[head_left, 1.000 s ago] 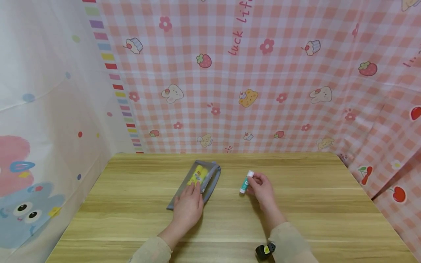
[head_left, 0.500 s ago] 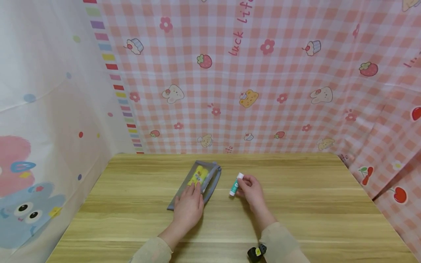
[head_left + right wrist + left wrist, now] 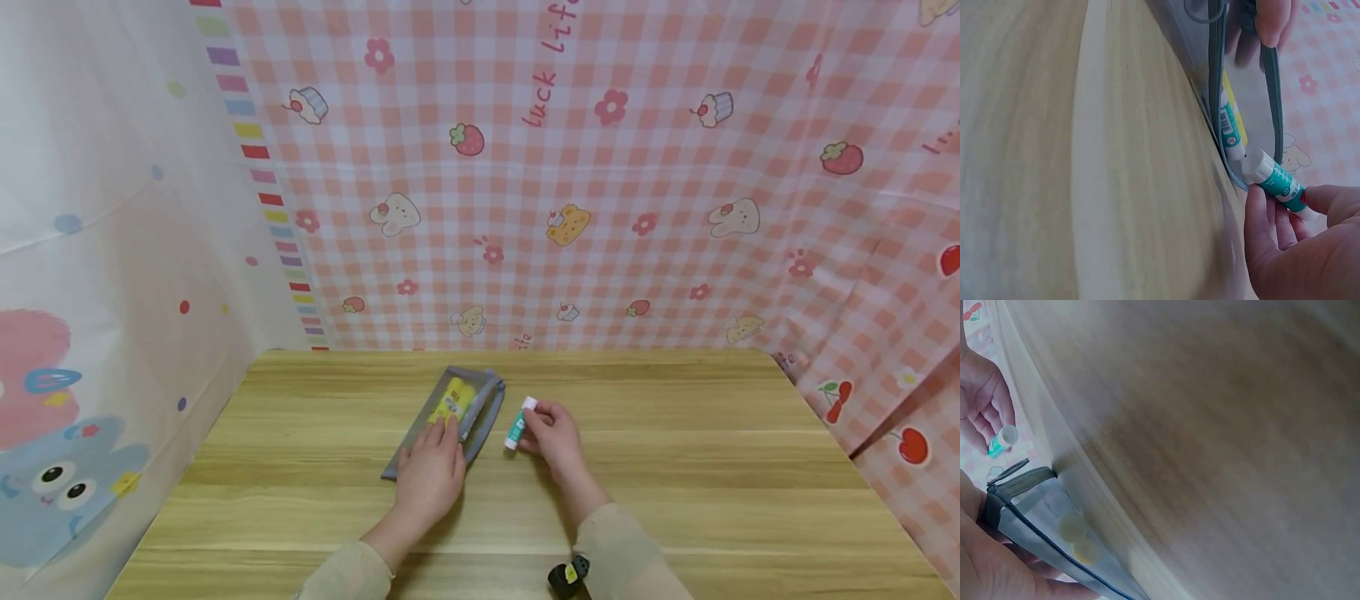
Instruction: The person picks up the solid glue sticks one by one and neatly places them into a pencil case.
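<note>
A grey mesh zip pouch [image 3: 417, 435] lies slanted left of the table's middle, its zip edge towards the right. Yellow tubes [image 3: 453, 397] show through the mesh. My left hand [image 3: 429, 477] rests over the near part of the pouch and holds its upper zip edge, thumb at the opening. In the right wrist view the mouth gapes, with a green-and-white glue stick [image 3: 1230, 132] inside. Between thumb and fingers, my right hand [image 3: 553, 440] pinches another glue stick [image 3: 519, 425], its white end right by the pouch's mouth in the right wrist view.
The wooden table [image 3: 712, 467] reaches to a pink checked cloth [image 3: 645, 167] hung behind it. A white cloth with cartoon prints [image 3: 150, 275] hangs at the left. A black device [image 3: 568, 577] sits at my right wrist.
My right hand has moved left with the glue stick, bringing it close to the pouch. My left hand and the pouch have stayed in place.
</note>
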{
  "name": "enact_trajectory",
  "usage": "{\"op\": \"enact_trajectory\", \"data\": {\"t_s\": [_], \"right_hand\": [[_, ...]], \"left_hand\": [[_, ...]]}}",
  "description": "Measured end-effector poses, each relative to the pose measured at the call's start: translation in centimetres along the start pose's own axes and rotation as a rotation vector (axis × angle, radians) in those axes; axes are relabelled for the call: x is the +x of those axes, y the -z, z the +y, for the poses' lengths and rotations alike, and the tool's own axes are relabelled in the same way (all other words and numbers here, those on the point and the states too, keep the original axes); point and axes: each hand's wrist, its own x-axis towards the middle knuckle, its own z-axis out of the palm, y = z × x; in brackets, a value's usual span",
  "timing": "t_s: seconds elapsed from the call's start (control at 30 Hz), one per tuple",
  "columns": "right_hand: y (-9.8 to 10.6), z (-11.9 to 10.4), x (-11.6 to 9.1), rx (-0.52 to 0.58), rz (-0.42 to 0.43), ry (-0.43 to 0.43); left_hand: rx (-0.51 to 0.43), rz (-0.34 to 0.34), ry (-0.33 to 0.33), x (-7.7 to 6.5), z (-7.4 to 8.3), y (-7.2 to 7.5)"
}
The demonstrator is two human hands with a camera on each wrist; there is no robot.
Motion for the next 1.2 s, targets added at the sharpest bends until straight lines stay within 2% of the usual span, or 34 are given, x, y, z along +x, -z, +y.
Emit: {"op": "enact_trajectory", "data": {"t_s": [0.47, 0.73, 1.2], "right_hand": [[-2.1, -0.2, -0.1, -0.036, -0.051, -0.005], [-3.1, -0.1, 0.7, -0.058, -0.063, -0.047], [-4.5, -0.2, 1.3, -0.044, -0.035, -0.090]], "left_hand": [[-0.005, -0.010, 0.008, 0.0, -0.2, -0.1], [-0.004, 0.002, 0.000, 0.0, -0.2, 0.0], [-0.002, -0.002, -0.003, 0.1, -0.2, 0.0]]}}
